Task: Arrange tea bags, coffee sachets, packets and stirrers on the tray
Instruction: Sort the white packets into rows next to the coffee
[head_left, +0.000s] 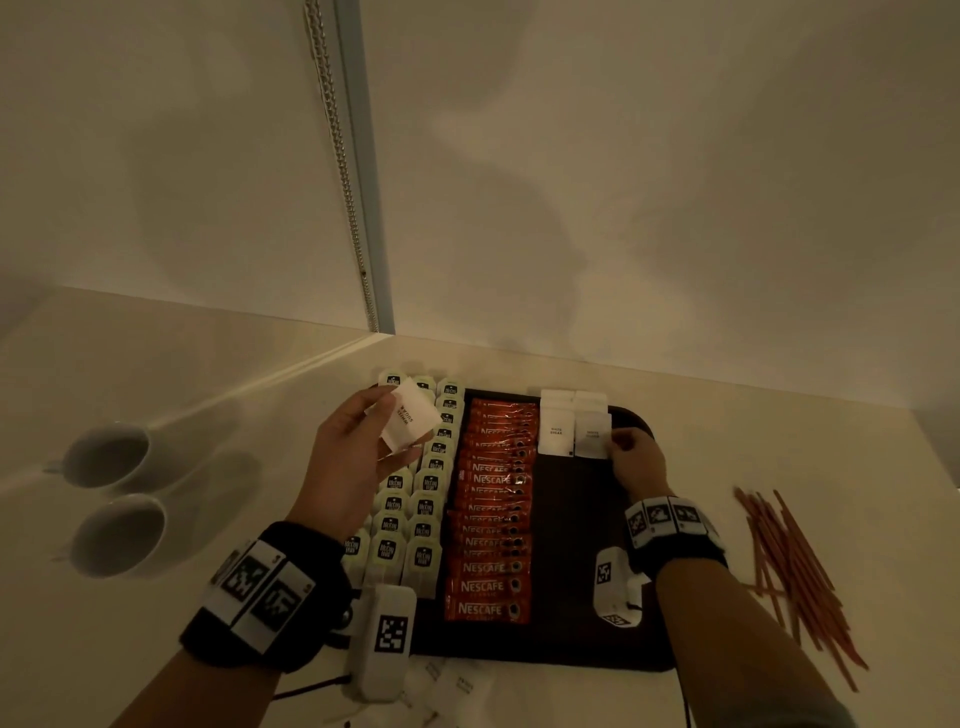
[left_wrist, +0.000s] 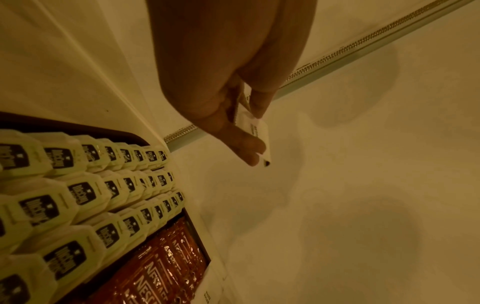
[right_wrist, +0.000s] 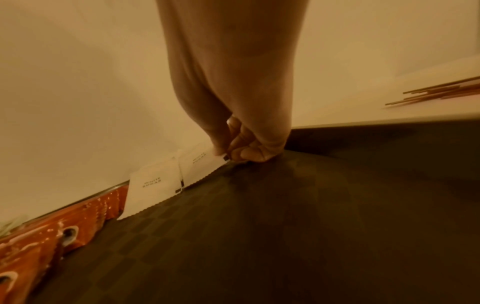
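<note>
Left hand (head_left: 358, 457) raised over tea bags (head_left: 415, 499), fingers (left_wrist: 249, 148) pinching white sugar packet (head_left: 410, 421), right hand (head_left: 636, 460) pinching sugar packet (head_left: 592, 436) on dark tray (head_left: 571, 545), coffee sachets (head_left: 493, 519) mid-tray, stirrers (head_left: 795, 566) on desk (head_left: 831, 447)

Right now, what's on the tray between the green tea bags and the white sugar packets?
A column of overlapping red Nescafe coffee sachets fills that stretch on the dark tray, seen in the head view.

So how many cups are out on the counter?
2. Both white cups stand left of the tray: the far cup nearer the wall, the near cup just in front of it. None show elsewhere, though the counter's edges lie out of view.
</note>
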